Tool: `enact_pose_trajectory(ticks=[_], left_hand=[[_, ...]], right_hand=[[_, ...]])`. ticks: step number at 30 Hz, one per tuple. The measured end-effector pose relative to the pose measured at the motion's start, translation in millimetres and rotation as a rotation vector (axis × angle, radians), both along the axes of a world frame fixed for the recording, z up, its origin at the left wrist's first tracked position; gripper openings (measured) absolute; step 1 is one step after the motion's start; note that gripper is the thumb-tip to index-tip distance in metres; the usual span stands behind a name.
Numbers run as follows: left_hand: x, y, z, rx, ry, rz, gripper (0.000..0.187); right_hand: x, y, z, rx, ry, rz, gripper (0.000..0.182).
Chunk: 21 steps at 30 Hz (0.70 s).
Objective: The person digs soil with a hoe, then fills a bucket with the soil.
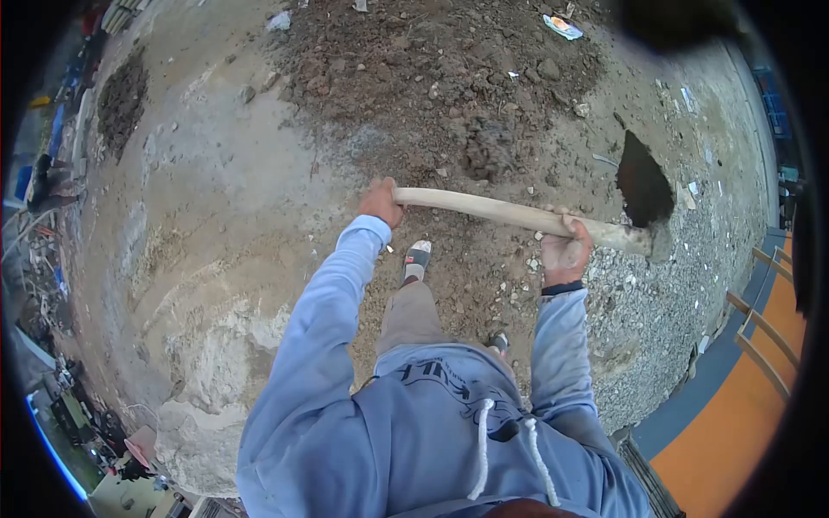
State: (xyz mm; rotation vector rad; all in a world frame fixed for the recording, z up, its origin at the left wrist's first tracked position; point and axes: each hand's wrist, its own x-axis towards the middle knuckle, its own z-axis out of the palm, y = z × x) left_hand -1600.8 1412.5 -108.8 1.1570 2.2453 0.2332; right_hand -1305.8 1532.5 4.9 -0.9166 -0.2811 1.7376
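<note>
Both my hands grip a hoe, held crosswise in front of me above the ground. Its pale, slightly curved wooden handle (484,208) runs from left to right. My left hand (381,204) is closed round the handle's far left end. Nearer the head, my right hand (566,245) wraps the handle from below, with the wrist turned up. The broad, dark hoe blade (643,180) sticks out at the right end and points away from me. Beyond the handle lies a heap of loose brown soil (449,78).
Grey gravel (656,319) covers the ground at right, beside an orange and grey surface (721,440) with wooden bars. A dark soil patch (122,104) lies at far left. Clutter (65,380) lines the left edge. Litter (562,27) lies by the heap. My feet stand below the handle.
</note>
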Motion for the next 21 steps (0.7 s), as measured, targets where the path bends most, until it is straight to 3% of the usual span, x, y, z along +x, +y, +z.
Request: enact_pose_trajectory(ticks=[3, 7, 11, 13, 15, 16, 17, 21], left_hand=[[56, 83, 34, 0.135, -0.111, -0.058, 0.036], [131, 77, 42, 0.223, -0.276, -0.268, 0.039], [156, 47, 35, 0.080, -0.354, -0.462, 0.044], [158, 35, 39, -0.063, -0.392, -0.655, 0.043], [171, 32, 47, -0.085, -0.377, -0.738, 0.041], [181, 35, 52, -0.123, -0.370, -0.836, 0.041], [193, 41, 56, -0.161, -0.360, -0.938, 0.041], [271, 60, 63, -0.112, -0.266, -1.275, 0.039]], right_hand=[[35, 62, 74, 0.188, -0.212, -0.078, 0.009], [135, 59, 100, 0.245, -0.243, -0.132, 0.002], [186, -13, 73, 0.030, -0.378, -0.385, 0.004], [214, -55, 48, -0.068, -0.346, -0.525, 0.003], [260, -104, 15, -0.074, -0.245, -0.501, 0.004], [269, -121, 7, -0.279, -0.318, -0.733, 0.005], [277, -143, 2, -0.351, -0.311, -0.795, 0.007], [320, -250, -13, -0.370, -0.184, -1.096, 0.006]])
